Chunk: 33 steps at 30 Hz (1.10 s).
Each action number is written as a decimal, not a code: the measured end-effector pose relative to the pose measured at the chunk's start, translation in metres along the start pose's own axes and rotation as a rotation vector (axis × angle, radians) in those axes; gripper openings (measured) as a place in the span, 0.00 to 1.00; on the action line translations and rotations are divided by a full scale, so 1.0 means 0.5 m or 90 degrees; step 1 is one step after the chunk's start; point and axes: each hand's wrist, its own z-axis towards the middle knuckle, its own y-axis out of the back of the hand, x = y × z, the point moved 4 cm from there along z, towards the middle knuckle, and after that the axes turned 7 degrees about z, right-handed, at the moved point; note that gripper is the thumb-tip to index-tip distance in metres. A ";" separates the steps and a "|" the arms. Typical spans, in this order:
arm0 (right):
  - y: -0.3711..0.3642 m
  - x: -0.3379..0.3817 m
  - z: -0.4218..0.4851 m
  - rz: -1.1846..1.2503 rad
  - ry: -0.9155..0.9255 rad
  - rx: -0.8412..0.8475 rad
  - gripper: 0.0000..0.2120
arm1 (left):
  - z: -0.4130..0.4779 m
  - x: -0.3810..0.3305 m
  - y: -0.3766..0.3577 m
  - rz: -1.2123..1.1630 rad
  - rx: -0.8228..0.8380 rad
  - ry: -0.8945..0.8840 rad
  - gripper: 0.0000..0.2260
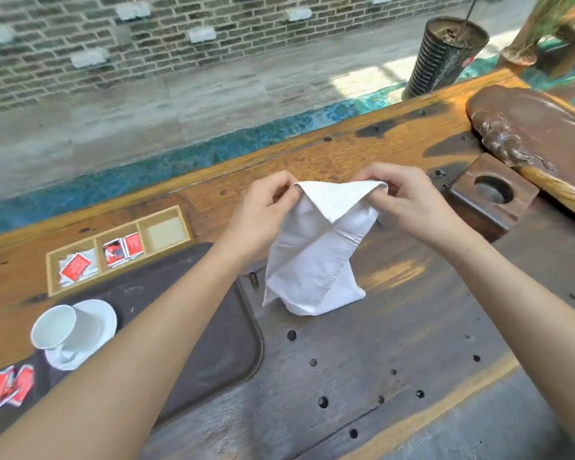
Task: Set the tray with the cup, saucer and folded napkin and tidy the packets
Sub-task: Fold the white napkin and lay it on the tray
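Observation:
A white cloth napkin [312, 257] hangs above the wooden table, its lower end resting on the wood. My left hand [261, 214] pinches its top left corner and my right hand [409, 200] pinches its top right corner. To the left lies a dark tray [213, 327]; my left forearm crosses over it. On the tray's left part a white cup [55, 327] stands on a white saucer [93, 323]. Red and white packets [5, 386] lie loose at the tray's near left corner.
A wooden three-compartment box [120, 249] sits behind the tray: packets in the left and middle sections, the right one bare. A dark wooden block with a round hole [493, 194] and a carved wooden slab [538, 134] stand to the right. The table's near surface has several small holes.

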 end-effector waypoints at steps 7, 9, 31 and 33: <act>0.029 0.161 0.043 0.083 0.057 0.010 0.23 | 0.014 -0.133 0.137 -0.027 -0.046 -0.066 0.12; 0.041 0.223 0.062 0.128 0.084 -0.026 0.21 | 0.013 -0.174 0.180 -0.028 -0.034 -0.082 0.11; 0.270 0.315 0.115 0.021 -0.017 -0.125 0.11 | -0.117 0.061 0.461 0.020 -0.108 0.131 0.06; 0.252 0.264 0.098 0.043 -0.084 -0.079 0.06 | -0.136 0.076 0.490 -0.026 -0.139 0.144 0.05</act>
